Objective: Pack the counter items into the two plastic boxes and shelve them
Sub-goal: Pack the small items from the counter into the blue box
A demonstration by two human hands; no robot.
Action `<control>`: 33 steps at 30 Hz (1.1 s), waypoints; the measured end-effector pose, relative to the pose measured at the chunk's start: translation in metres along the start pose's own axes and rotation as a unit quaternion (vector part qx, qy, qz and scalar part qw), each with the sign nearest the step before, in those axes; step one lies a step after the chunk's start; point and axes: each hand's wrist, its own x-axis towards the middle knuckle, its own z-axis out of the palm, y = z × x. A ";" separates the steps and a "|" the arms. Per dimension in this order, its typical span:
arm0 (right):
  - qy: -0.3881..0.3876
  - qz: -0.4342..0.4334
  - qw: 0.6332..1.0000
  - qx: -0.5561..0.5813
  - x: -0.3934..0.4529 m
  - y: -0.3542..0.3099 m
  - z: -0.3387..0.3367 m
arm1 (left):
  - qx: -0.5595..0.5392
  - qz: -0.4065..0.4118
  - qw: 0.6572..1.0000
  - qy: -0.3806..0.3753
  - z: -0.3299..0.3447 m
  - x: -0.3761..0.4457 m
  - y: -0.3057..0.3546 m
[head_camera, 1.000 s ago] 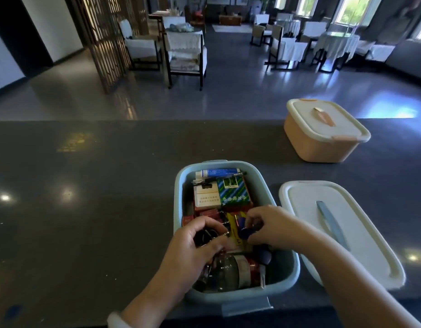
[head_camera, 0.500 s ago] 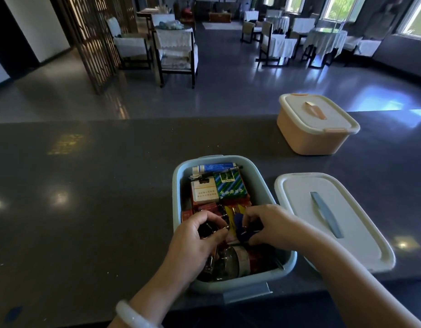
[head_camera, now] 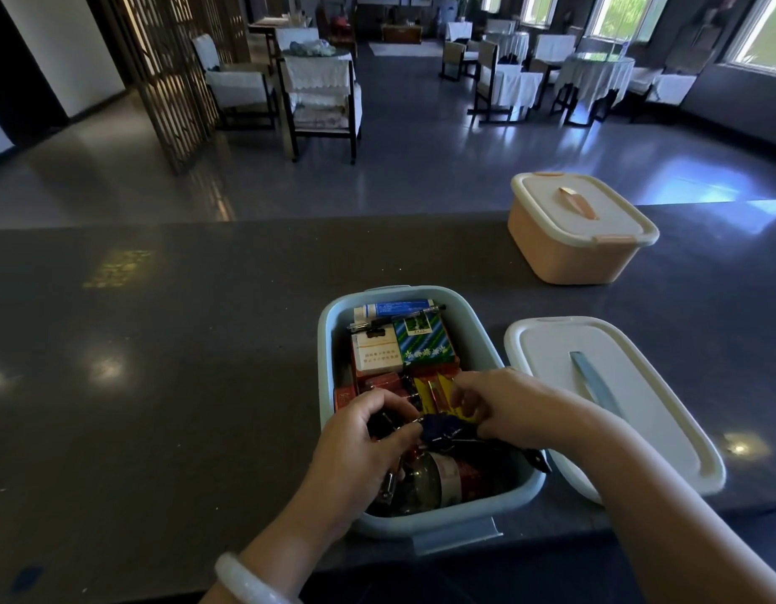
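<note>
An open light-blue plastic box [head_camera: 325,342] stands on the dark counter, filled with small packs, a pen, a tube and a clear bottle [head_camera: 425,481] lying at its near end. Both my hands are inside its near half. My left hand [head_camera: 364,446] curls around small dark metal pieces. My right hand [head_camera: 503,407] pinches a dark blue item [head_camera: 440,427] between the two hands. The box's white lid [head_camera: 639,411] lies flat to its right. A peach box [head_camera: 573,250] with its lid on stands at the back right.
The dark counter [head_camera: 159,364] stretches bare to the left and ends just below the blue box. Beyond its far edge lies a dining room with chairs and cloth-covered tables.
My hands have stayed over the near half of the blue box, working the dark blue item between them. The camera tilted a little, so the boxes sit lower in view.
</note>
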 end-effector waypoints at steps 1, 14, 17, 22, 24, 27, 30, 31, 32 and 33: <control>-0.014 0.004 1.000 -0.008 0.000 0.000 0.000 | 0.004 0.000 1.000 0.002 0.000 0.001 0.000; -0.075 0.098 0.991 -0.042 0.013 -0.015 -0.003 | 0.006 -0.008 1.000 0.003 -0.001 0.001 0.001; -0.008 0.123 0.990 0.075 0.014 -0.015 -0.007 | -0.020 -0.018 1.000 -0.008 -0.001 0.002 0.000; -0.063 0.087 0.985 0.134 0.011 -0.008 -0.017 | -0.046 -0.018 0.999 -0.008 0.000 0.003 -0.002; -0.102 0.041 0.990 0.087 0.009 -0.003 -0.019 | -0.042 -0.013 0.999 -0.010 -0.001 0.002 -0.002; -0.099 -0.040 0.993 -0.043 0.012 -0.001 -0.010 | -0.005 -0.005 1.000 -0.003 -0.001 0.003 -0.001; -0.052 -0.059 0.996 -0.044 0.015 -0.002 0.003 | 0.041 0.022 0.999 0.019 0.000 0.004 -0.001; -0.039 -0.058 0.997 -0.045 0.015 -0.002 0.005 | 0.053 0.027 0.998 0.020 0.000 0.004 0.000; -0.033 -0.060 0.996 -0.049 0.015 -0.001 0.005 | 0.055 0.027 0.998 0.016 0.000 0.004 0.000; -0.031 -0.063 0.996 -0.055 0.014 -0.002 0.002 | 0.044 0.020 0.999 0.011 -0.001 0.004 0.000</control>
